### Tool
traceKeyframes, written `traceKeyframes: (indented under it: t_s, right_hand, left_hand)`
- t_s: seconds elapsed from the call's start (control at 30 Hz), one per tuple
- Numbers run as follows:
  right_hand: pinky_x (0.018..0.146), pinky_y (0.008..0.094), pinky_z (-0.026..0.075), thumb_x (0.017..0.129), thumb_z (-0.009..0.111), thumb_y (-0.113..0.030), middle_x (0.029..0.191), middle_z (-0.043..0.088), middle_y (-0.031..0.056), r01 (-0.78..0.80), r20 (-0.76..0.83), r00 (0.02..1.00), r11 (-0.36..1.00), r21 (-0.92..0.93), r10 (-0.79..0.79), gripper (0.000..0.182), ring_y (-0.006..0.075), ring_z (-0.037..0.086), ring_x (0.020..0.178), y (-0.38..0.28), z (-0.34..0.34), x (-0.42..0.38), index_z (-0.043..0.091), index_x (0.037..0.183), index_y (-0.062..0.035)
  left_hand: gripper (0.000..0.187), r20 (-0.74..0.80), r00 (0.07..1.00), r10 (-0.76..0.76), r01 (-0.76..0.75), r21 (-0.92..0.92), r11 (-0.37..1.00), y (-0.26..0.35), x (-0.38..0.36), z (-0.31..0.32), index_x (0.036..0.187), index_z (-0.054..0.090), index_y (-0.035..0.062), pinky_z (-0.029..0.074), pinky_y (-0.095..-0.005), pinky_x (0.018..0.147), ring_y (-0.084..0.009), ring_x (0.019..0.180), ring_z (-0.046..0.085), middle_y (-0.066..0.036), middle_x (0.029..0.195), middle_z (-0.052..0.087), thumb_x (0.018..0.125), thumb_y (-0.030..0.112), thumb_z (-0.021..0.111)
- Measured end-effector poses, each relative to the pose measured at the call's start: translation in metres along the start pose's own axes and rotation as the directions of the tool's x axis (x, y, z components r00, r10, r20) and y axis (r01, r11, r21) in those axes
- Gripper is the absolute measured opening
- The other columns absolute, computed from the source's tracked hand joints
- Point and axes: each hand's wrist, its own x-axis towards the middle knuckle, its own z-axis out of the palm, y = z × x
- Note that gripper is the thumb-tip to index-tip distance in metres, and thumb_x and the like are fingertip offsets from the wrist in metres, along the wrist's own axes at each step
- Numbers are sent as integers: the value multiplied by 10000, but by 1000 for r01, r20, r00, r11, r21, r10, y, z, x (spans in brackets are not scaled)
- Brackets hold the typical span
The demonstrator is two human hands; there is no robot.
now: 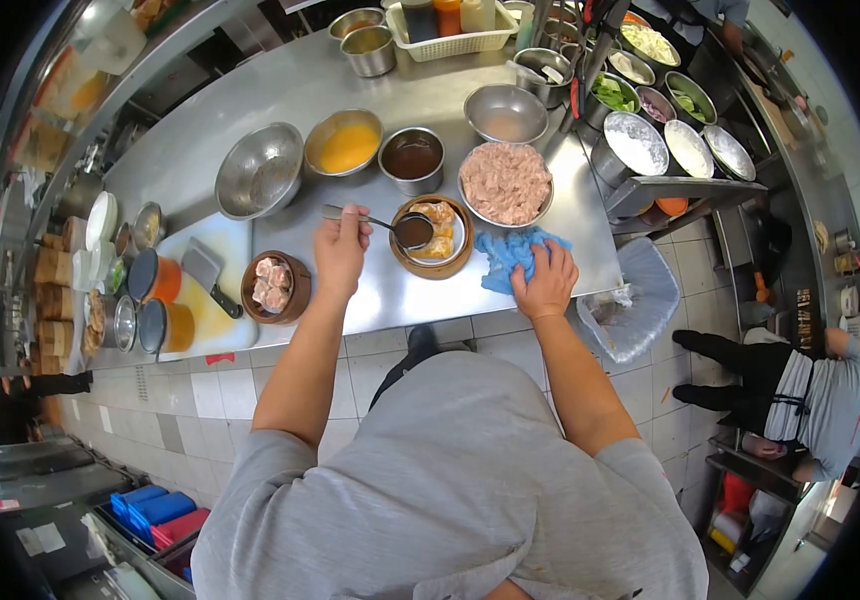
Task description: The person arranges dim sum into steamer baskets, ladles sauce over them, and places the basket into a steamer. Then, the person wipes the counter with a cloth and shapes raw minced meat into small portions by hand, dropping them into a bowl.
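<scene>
ladle extends from the outstretched left grip

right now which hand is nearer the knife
Left. The left hand, holding a ladle, is right of the knife; the right hand is much farther right, on the blue cloth.

The ladle is silvery, its sauce dark brown. The dumplings are orange-yellow, their steamer tan. The cloth is blue, the meat pale pink, the board white with yellow smears, and the shirt plain grey.
</scene>
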Motion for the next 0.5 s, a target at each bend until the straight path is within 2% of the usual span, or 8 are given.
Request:
traceKeyframes:
  t_s: [0.2,0.27,0.5]
  right_hand:
    - [1074,536,360,813,710,-360,1324,585,135,11,-20,1000,1000,-4,-11,475,370,501,1281,2,3,-1,673,1220,-117]
    - [1078,537,357,816,710,-360,1329,584,136,13,-21,1000,1000,-1,-13,474,371,497,1289,2,3,-1,673,1221,-117]
    - [1087,537,353,817,714,-358,1339,583,131,-5,7,1000,1000,-8,5,475,367,492,1296,2,2,-1,673,1224,-117]
  left_hand:
    - [352,39,997,64,-67,80,995,-12,-11,15,1077,699,30,429,-226,588,-52,655,525,6,781,637,1131,334,529]
    - [355,42,987,156,-160,132,978,-12,-7,16,1081,700,23,445,-240,608,-64,675,542,1,792,642,1130,330,530]
    - [347,11,968,249,-248,170,954,-3,16,31,1095,701,19,470,-258,640,-75,695,556,-8,811,649,1127,322,536]
